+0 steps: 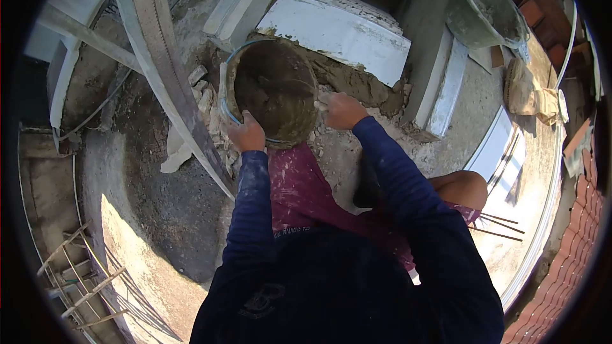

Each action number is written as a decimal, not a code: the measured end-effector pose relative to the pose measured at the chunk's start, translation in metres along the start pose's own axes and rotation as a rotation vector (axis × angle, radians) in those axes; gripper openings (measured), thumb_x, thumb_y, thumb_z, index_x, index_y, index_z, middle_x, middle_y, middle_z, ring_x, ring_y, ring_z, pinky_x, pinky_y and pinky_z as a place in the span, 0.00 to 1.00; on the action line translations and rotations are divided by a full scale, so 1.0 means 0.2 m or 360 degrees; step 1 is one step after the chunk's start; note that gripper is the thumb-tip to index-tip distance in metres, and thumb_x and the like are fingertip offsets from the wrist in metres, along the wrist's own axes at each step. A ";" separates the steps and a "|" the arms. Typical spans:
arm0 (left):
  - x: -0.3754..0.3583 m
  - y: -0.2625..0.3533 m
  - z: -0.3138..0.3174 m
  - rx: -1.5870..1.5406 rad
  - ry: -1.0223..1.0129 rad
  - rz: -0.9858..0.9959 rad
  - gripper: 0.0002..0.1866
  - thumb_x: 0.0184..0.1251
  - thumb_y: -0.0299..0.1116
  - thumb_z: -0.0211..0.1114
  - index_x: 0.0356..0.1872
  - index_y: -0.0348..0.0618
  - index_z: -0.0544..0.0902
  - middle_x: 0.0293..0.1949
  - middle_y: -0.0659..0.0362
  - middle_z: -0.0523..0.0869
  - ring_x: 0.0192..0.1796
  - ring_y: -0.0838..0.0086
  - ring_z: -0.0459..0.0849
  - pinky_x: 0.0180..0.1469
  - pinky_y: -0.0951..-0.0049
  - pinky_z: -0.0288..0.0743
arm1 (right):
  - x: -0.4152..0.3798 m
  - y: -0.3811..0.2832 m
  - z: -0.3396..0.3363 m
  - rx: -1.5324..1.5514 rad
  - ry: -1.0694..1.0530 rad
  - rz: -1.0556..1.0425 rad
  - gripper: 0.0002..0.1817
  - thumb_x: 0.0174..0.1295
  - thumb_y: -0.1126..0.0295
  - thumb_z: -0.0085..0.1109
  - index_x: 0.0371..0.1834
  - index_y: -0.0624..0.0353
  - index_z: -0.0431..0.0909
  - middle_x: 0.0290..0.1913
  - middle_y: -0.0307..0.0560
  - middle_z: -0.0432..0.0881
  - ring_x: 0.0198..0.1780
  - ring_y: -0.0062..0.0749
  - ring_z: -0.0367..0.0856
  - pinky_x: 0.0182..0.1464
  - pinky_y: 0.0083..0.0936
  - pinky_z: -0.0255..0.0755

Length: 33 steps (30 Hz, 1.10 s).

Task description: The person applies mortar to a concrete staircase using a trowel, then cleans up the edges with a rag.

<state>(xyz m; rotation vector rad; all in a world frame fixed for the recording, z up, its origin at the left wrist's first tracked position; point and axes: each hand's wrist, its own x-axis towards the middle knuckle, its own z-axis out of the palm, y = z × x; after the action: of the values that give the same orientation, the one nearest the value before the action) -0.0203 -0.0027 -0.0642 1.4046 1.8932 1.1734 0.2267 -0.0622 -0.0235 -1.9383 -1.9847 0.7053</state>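
A round bucket [224, 92] with a pale blue rim is tilted towards me, its inside coated with wet grey-brown mortar [261, 92]. My left hand [247, 134] is closed over the near-left part of its rim. At the right side of the bucket, my right hand [344, 111] is closed round the mortar-caked handle of what looks like a trowel [320, 104]. A thin shank reaches from there into the bucket; the blade is hidden or blends with the mortar. Just beyond lies a bed of mortar [357, 83] below white slabs [335, 35].
A curved, dirty pale strip [156, 57] rises close on my left. Broken rubble [203, 92] lies beside the bucket. A large green tub [488, 9] stands at upper right, near a low wall end [433, 102]. Thin rods [500, 226] stick out by my knee. A wooden ladder-like frame [86, 280] is at lower left.
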 end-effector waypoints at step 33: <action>-0.15 0.00 -0.07 -0.0098 -0.0227 0.0111 0.31 0.64 0.27 0.56 0.68 0.26 0.64 0.68 0.38 0.69 0.70 0.51 0.68 0.72 0.61 0.59 | 0.43 -0.15 0.24 -0.0729 -0.0690 -0.0240 0.11 0.59 0.68 0.56 0.36 0.65 0.82 0.44 0.56 0.86 0.48 0.47 0.86 0.44 0.41 0.81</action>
<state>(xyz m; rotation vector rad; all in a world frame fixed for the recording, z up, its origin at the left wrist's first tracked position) -0.0203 -0.0359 -0.0606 1.4904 1.7093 1.1229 0.1716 0.0163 -0.0603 -1.9603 -2.7278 0.7270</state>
